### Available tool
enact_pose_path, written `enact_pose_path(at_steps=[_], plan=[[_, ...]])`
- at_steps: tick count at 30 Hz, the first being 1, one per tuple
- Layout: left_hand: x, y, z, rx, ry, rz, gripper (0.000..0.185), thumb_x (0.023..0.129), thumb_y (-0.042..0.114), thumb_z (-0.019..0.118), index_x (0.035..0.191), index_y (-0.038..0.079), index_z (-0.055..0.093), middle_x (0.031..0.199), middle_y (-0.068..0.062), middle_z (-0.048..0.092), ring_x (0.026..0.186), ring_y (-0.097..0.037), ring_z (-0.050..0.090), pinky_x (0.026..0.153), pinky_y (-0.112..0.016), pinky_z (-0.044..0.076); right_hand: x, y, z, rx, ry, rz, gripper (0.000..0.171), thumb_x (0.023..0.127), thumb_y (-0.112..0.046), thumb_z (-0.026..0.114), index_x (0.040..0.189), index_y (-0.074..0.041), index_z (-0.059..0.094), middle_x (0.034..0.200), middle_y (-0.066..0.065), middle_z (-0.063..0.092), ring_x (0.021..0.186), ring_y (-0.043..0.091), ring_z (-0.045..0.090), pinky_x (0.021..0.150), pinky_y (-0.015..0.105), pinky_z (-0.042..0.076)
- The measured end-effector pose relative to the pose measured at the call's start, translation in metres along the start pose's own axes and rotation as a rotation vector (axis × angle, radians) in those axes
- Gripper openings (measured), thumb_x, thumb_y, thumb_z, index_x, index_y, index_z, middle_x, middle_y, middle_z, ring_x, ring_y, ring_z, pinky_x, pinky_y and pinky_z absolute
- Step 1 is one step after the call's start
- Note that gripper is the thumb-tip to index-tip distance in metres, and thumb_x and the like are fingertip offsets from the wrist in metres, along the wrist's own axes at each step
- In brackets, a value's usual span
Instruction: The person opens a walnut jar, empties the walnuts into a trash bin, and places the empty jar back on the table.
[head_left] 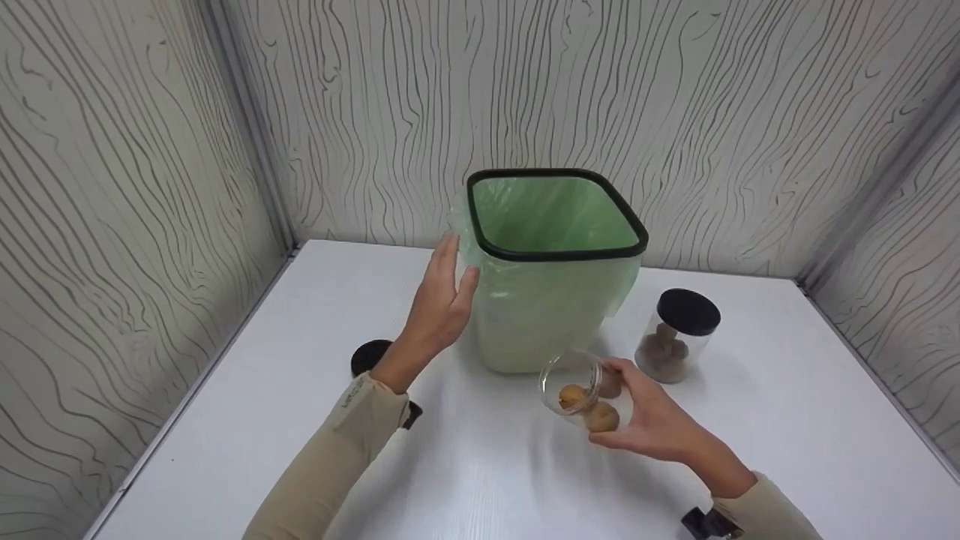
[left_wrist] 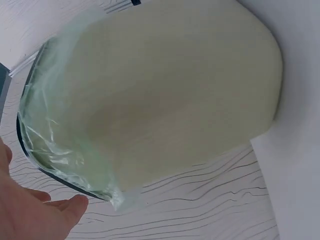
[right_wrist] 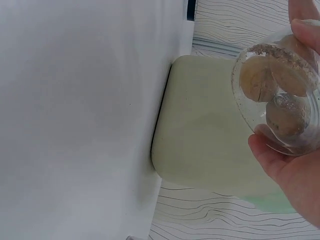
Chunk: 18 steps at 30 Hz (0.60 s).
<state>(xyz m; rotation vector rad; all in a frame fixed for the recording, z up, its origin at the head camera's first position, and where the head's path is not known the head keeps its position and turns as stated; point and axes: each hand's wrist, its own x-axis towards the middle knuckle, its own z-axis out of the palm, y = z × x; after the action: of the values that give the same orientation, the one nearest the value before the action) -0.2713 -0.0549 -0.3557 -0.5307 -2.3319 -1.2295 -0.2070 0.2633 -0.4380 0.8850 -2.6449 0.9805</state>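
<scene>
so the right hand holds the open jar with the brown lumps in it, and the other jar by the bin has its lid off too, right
Not quite. The right hand does hold the open jar with brown lumps inside, but the other jar beside the bin has its black lid on, as the head view shows. A loose black lid lies on the table near the left hand's wrist.

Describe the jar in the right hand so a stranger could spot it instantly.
Start at the green-lined bin in the middle of the white table. Just in front of it, the right hand holds a clear jar tipped on its side. Unlike the upright jar with the black lid nearby, it is open.
</scene>
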Motion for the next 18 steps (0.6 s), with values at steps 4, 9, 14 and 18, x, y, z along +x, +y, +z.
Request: enact_pose_path(at_steps=[4,9,14,18], plan=[[0.009,0.013,0.005,0.006,-0.005,-0.004,0.063,0.102,0.035,0.035,0.148,-0.005,0.018,0.152,-0.022,0.017,0.14,-0.03,0.017,0.11,-0.043,0.019,-0.001,0.0,-0.002,-0.003,0.0,0.024,0.089,0.06,-0.032,0.09,0.131,-0.006,0.044,0.124,0.003,0.054,0.116,0.014,0.049,0.096,0.045,0.041],[0.019,0.02,0.011,0.009,-0.011,-0.043,0.066,0.102,0.04,0.034,0.149,-0.002,0.016,0.154,-0.02,0.012,0.141,-0.03,0.011,0.11,-0.046,0.02,-0.003,0.0,-0.005,-0.003,-0.004,0.066,0.091,0.06,-0.035,0.089,0.133,-0.005,0.043,0.127,0.002,0.052,0.119,0.016,0.047,0.098,0.046,0.039],[0.026,0.022,0.02,-0.008,-0.009,-0.061,0.067,0.102,0.04,0.034,0.15,-0.002,0.014,0.156,-0.016,0.008,0.142,-0.029,0.01,0.111,-0.045,0.018,-0.002,-0.002,-0.009,0.003,0.003,0.079,0.092,0.061,-0.033,0.089,0.134,-0.003,0.042,0.127,0.005,0.052,0.118,0.017,0.047,0.097,0.047,0.04],[0.03,0.023,0.025,-0.014,0.004,-0.069,0.066,0.102,0.04,0.033,0.15,0.0,0.013,0.157,-0.012,0.008,0.142,-0.027,0.012,0.111,-0.043,0.018,-0.001,-0.004,-0.016,-0.004,0.025,0.069,0.092,0.06,-0.028,0.09,0.134,-0.002,0.041,0.127,0.006,0.053,0.117,0.017,0.048,0.095,0.047,0.04]])
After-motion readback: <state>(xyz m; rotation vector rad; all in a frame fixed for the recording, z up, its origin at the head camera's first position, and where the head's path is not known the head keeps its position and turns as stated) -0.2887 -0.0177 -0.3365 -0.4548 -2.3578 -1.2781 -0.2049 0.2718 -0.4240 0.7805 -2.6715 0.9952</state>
